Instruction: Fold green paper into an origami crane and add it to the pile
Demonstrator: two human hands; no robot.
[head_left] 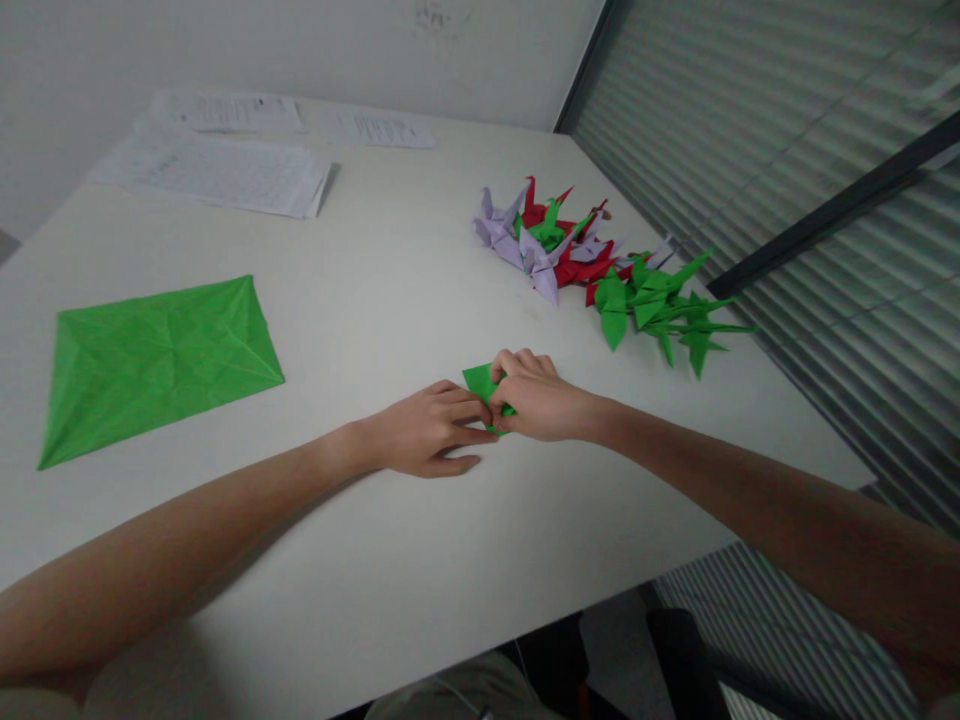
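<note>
A small folded piece of green origami paper (480, 380) lies on the white table in front of me, mostly covered by my fingers. My right hand (536, 395) is closed over it, its fingertips pinching at the paper. From the other side, my left hand (431, 425) reaches in with fingers stretched out and thumb apart, the fingertips touching the paper's near left edge. Farther left lies a large creased green sheet (165, 360), unfolded and flat. Several folded paper cranes in lilac (540, 262), red (589, 265) and green (652, 300) sit together beyond my right hand.
Printed papers (225, 175) are piled at the table's far left, with further sheets (382, 130) by the wall. Window blinds (787, 130) run along the right side. A dark chair part (686, 660) stands below the table's front edge (600, 600).
</note>
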